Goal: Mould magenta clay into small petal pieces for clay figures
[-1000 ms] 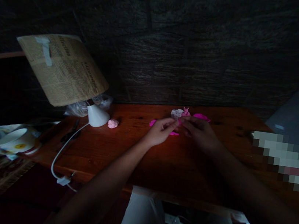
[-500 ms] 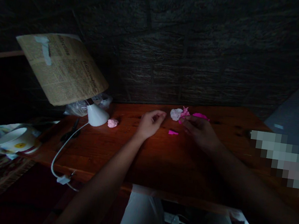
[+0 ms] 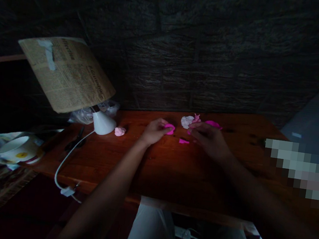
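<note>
On a reddish wooden table [image 3: 170, 172], my left hand [image 3: 153, 131] is curled around a bright pink lump of clay [image 3: 169, 128]. My right hand [image 3: 208, 139] rests just to the right with fingers bent and pinched; what it pinches is too small to name. Between the hands lies a small pink scrap [image 3: 184, 141]. Behind the hands sit a pale whitish lump [image 3: 186, 121], a small pink figure [image 3: 196, 118] and a flat pink piece [image 3: 213, 124].
A white lamp base [image 3: 103, 122] with a newspaper shade [image 3: 65, 72] stands at the left, its cord [image 3: 66, 161] trailing off the front edge. A light pink lump [image 3: 120, 131] lies beside it. A cup [image 3: 17, 151] sits far left. A dark wall backs the table.
My left hand drew away from the right hand to the left and closed on the pink lump. The small pink scrap now lies uncovered between the hands. My right hand barely moved.
</note>
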